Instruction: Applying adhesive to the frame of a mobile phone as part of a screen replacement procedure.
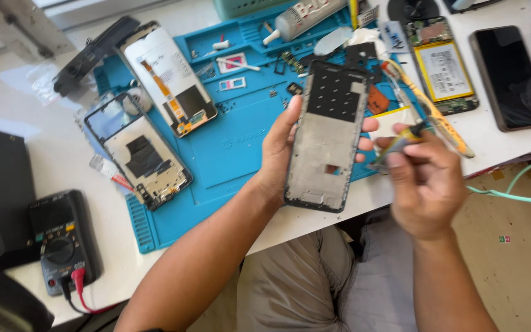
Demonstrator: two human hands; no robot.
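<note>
Upright above the blue mat, the phone frame sits clamped in the left hand, inner face exposed for access; the right hand pinches a small tool beside its edge

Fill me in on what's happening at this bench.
A person is working on a stripped phone. The left hand holds a bare phone frame upright above the blue mat. The right hand grips a small tool beside the frame's edge; what kind is too blurred to tell. Two other opened phone parts lie on the mat, a battery board and a dark phone on the table, a multimeter at the left.
</note>
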